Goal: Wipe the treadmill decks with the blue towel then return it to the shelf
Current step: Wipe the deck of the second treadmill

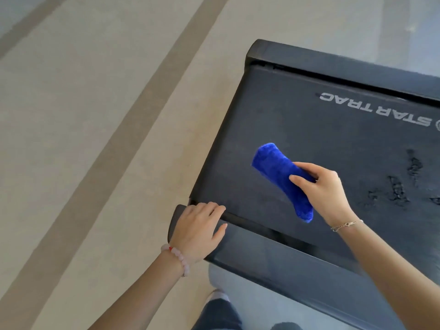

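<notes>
Step in hand: wiping the treadmill deck (309,129). Right hand (327,190) is closed round the blue towel (276,164), thumb across the top and fingers wrapped behind. The towel is folded into a thick roll. Its longer end juts ahead and to the left of the knuckles, and its shorter end hangs back below the palm, beside the wrist. Cannot tell whether the cloth bears on the belt or rides just above it. Left hand (200,231) holds nothing, with fingers loosely draped over the end corner of the near side rail (273,258); it reads as a brace. Dark scuff marks (404,186) lie on the belt to the right of the right hand, apart from the towel. The white logo (376,110) lies ahead of that hand. Judgement: the deck is partway wiped at most, since the scuffs look untouched. To do it well, flatten the roll so more cloth meets the belt and press with the palm rather than the fingertips. Stroke in overlapping passes from the rail under the left hand toward the far rail, then work rightward over the scuffs. Risk: the rolled grip gives narrow contact and may leave missed strips. The belt may also creep under a hard push, so the left-hand brace is worth having. Shelf not in view.
</notes>
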`<act>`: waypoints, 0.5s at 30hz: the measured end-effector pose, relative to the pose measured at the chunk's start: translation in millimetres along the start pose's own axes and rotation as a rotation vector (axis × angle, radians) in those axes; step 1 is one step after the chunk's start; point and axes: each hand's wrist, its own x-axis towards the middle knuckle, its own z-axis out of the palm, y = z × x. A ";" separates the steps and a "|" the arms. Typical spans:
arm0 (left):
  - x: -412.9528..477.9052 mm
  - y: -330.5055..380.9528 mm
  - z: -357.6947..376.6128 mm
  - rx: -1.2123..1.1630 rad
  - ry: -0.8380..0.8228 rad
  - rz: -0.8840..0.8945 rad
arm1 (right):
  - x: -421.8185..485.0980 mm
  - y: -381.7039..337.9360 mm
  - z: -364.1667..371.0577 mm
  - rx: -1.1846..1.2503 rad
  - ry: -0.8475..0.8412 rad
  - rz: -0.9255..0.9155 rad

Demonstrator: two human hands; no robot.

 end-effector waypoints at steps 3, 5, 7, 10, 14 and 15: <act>5.7 -9.9 33.5 0.023 0.095 -0.018 | 21.7 13.4 20.6 -0.132 0.059 -0.144; 9.3 -14.7 50.6 0.033 0.140 -0.033 | 30.9 22.9 38.0 -0.178 0.050 -0.232; 10.0 -17.6 65.5 0.047 0.164 -0.047 | 37.1 36.7 58.5 -0.223 -0.029 -0.269; 5.7 -21.1 83.9 0.063 0.169 -0.118 | 37.3 62.3 87.9 -0.402 -0.194 -0.319; 0.5 -30.4 100.0 0.104 0.160 -0.214 | 38.2 85.9 101.5 -0.488 -0.210 -0.536; -0.6 -31.4 102.6 0.112 0.151 -0.226 | 38.9 89.3 101.4 -0.490 -0.213 -0.546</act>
